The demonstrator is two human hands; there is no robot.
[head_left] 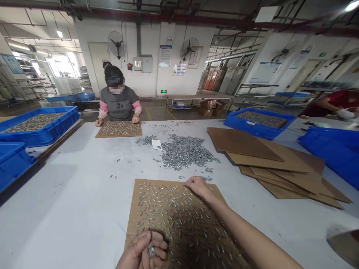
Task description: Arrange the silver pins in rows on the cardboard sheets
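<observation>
In front of me lies a sheet of brown cardboard, dotted with many small silvery, elongated metal pieces spaced apart. My left hand is cupped palm up over its near left part, fingers curled round a few of the same metal pieces. At the far edge of the cardboard, my right hand is closed, thumb and index finger pinched together low over the surface. Whatever sits between those fingertips is too small to make out. Beyond the cardboard a heap of loose metal pieces is spread on the white table.
A small white paper lies by the heap. To the right are stacked cardboard sheets and a blue tray; more blue trays stand left. Across the table a co-worker holds a piece-covered board.
</observation>
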